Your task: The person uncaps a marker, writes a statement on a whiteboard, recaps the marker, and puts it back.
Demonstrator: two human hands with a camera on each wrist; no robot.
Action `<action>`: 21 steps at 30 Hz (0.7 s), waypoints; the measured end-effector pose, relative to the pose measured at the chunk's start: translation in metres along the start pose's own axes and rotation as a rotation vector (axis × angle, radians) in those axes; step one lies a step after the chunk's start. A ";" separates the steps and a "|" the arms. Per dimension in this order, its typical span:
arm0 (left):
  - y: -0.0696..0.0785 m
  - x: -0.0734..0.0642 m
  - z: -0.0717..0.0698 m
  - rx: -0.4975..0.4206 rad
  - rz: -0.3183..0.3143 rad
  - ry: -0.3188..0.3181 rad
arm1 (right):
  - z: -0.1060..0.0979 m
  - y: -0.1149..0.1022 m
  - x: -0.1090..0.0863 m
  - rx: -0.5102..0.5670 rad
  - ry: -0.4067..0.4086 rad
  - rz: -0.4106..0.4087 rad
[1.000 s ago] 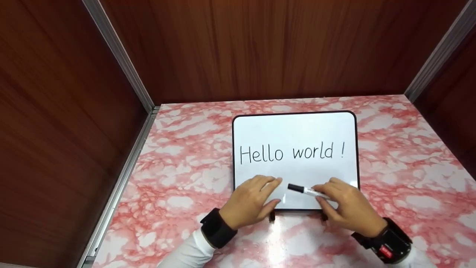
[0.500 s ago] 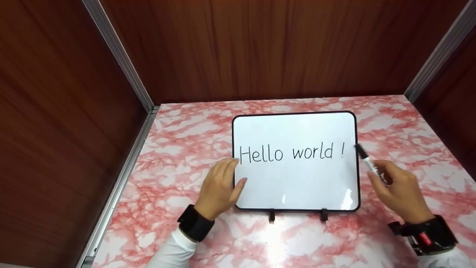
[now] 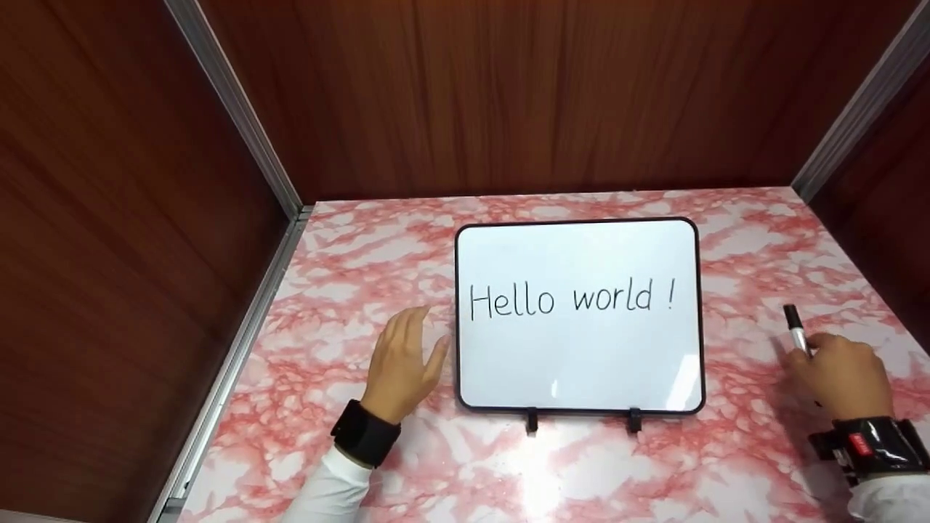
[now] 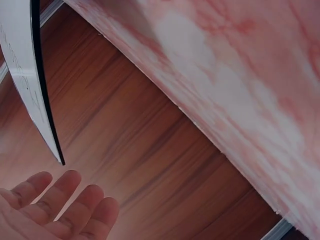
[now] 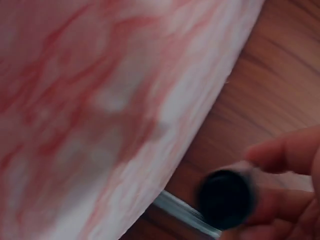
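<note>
A whiteboard (image 3: 577, 363) in a black frame stands on two small black feet, with "Hello world !" written across it in black. Left of the board, my left hand (image 3: 398, 367) has its fingers extended and holds nothing; in the left wrist view its fingers (image 4: 70, 200) point up near the board's edge (image 4: 42, 90). On the right side of the table my right hand (image 3: 843, 370) grips a whiteboard marker (image 3: 797, 335), white with a black cap pointing away from me. The right wrist view shows the marker's round black end (image 5: 225, 199) close up, blurred, beside the curled fingers.
The tabletop (image 3: 349, 290) has a red and white marbled pattern. Dark wood panels (image 3: 508, 94) enclose it at the back and both sides, joined by metal corner posts (image 3: 240, 109). Light glares off the table in front of the board.
Both hands have moved apart from the front of the board, the left one to its left side and the right one, carrying the marker, far to the right. The board has stayed in place.
</note>
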State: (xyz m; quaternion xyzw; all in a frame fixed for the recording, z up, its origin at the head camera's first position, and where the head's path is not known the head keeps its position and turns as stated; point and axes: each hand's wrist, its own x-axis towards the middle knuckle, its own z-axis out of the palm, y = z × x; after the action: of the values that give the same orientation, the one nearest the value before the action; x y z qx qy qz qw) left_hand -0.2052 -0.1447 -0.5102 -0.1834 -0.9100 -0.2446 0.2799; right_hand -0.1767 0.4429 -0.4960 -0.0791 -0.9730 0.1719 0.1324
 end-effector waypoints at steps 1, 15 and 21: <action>-0.001 -0.001 0.001 -0.001 -0.008 -0.006 | 0.001 0.003 0.000 -0.014 -0.030 0.024; -0.012 -0.005 0.004 -0.066 -0.109 -0.043 | 0.010 0.024 0.006 -0.024 -0.259 0.116; -0.013 -0.008 0.008 -0.140 -0.126 -0.070 | 0.005 0.026 0.009 -0.004 -0.318 0.154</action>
State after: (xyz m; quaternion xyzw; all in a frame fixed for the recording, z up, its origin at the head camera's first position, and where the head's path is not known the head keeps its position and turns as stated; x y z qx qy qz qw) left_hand -0.2084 -0.1522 -0.5254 -0.1533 -0.9097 -0.3183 0.2183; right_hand -0.1839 0.4671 -0.5075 -0.1254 -0.9731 0.1899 -0.0367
